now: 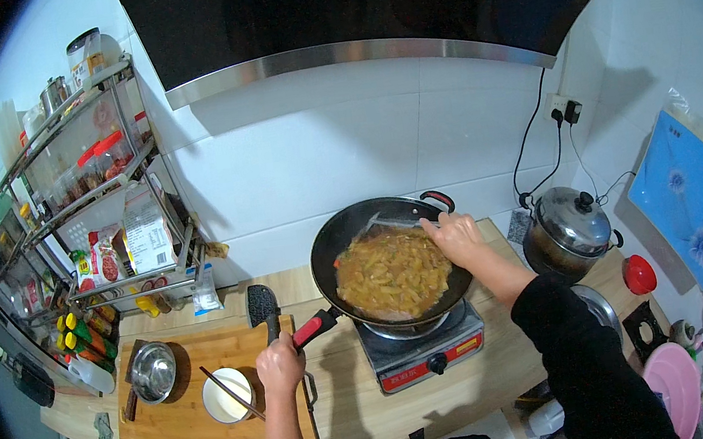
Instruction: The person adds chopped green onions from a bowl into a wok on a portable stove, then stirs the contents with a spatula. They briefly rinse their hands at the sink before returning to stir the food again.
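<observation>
My left hand is closed round the handle of a black kitchen utensil, whose broad head points up and away. The tip of the wok's red and black handle meets that hand; whether the fingers also grip it is unclear. The black wok sits on a portable gas stove, holding pale pieces of food in brown sauce. Over the wok's far right side, my right hand has its fingers on a thin greyish thing of unclear kind, close to the small loop handle.
On the left, a wooden cutting board bears a metal bowl, a cleaver and a white bowl with chopsticks. Behind it stands a metal rack. A lidded pot, red bowl and pink basin are to the right.
</observation>
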A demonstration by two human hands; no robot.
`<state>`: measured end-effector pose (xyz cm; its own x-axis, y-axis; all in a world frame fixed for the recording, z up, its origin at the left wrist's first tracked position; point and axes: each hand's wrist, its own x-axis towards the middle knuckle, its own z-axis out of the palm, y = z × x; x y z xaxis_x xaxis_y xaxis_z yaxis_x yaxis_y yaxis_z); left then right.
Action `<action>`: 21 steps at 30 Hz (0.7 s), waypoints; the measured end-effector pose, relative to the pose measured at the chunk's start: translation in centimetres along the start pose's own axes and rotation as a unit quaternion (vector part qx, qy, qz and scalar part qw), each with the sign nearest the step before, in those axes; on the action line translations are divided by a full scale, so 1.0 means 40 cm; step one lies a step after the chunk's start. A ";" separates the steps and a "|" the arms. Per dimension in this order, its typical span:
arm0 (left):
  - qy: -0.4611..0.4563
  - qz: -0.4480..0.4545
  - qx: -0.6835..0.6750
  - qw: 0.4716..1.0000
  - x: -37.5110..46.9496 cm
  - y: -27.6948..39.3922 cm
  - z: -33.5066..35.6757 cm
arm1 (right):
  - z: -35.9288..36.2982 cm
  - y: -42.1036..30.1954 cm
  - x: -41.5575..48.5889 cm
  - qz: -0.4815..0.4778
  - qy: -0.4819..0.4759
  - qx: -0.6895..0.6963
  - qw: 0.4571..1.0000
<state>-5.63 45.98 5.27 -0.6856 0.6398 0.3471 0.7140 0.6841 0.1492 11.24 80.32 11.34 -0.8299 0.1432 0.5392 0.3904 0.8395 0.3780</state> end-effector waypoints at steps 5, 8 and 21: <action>-0.001 -0.003 -0.009 1.000 0.003 0.007 -0.006 | -0.060 -0.006 -0.043 0.048 -0.063 -0.058 0.995; 0.039 0.006 -0.025 0.999 -0.007 -0.014 0.012 | -0.162 -0.044 -0.053 0.036 -0.175 -0.027 0.984; 0.023 -0.003 -0.032 0.999 -0.004 -0.006 0.013 | -0.429 0.070 -0.059 0.137 -0.297 -0.030 0.945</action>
<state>-5.75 45.90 4.70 -0.6839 0.6176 0.3885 0.7183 0.6633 0.2100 21.16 73.33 24.05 -0.7646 0.6347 0.1126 0.6302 0.6994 0.3370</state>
